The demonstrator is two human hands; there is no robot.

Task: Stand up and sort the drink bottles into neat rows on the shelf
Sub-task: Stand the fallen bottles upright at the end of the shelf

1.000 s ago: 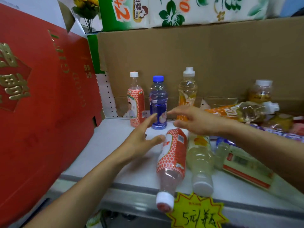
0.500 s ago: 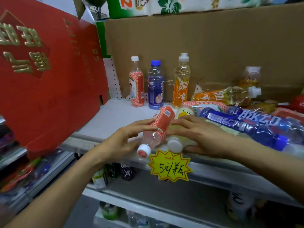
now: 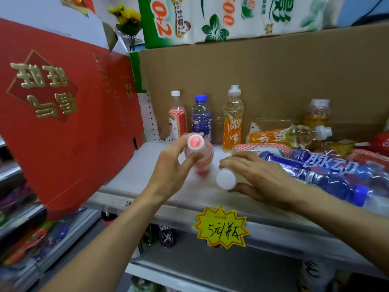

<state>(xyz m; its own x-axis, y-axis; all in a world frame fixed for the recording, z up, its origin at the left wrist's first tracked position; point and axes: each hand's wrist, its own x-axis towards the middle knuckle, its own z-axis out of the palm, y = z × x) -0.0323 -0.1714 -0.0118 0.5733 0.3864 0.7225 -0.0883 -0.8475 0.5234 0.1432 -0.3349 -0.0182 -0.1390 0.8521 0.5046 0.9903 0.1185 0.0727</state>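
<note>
Gripping red-patterned bottle (image 3: 200,157) near its neck with left hand (image 3: 170,175), fingers and thumb curled round it just under the pink-and-white cap; bottle tipping up off the shelf (image 3: 134,178), cap toward the camera, base apparently resting on the board. Holding high on the neck probably to pivot it upright rather than lift it whole.

Curling right hand (image 3: 261,175) over pale yellow bottle (image 3: 227,179) just right of the red-patterned bottle, fingers wrapping its shoulder, thumb underneath near the white cap; lying on its side, cap toward the shelf front. Likely readying the same tilt-up for this one.

Standing behind the red-patterned bottle, against the cardboard backing (image 3: 273,76): matching red-label bottle (image 3: 177,119), blue bottle (image 3: 201,119), orange bottle (image 3: 233,121), in one row, close together. Serving as heads of rows, by judgement; red-patterned bottle probably going in front of its twin.

Lying right of the red-patterned bottle, well beyond the right hand: heap of toppled bottles (image 3: 315,165), blue, orange and red-patterned, overlapping. Not yet sorted, so task judged early.

Hanging below the red-patterned bottle on the shelf edge: yellow price tag (image 3: 222,227). Leaning left of it: red gift box (image 3: 63,123), bounding the free space on that side.

Risk noted: base sliding on smooth board while pivoting; both hands occupied, so no spare steadying.
</note>
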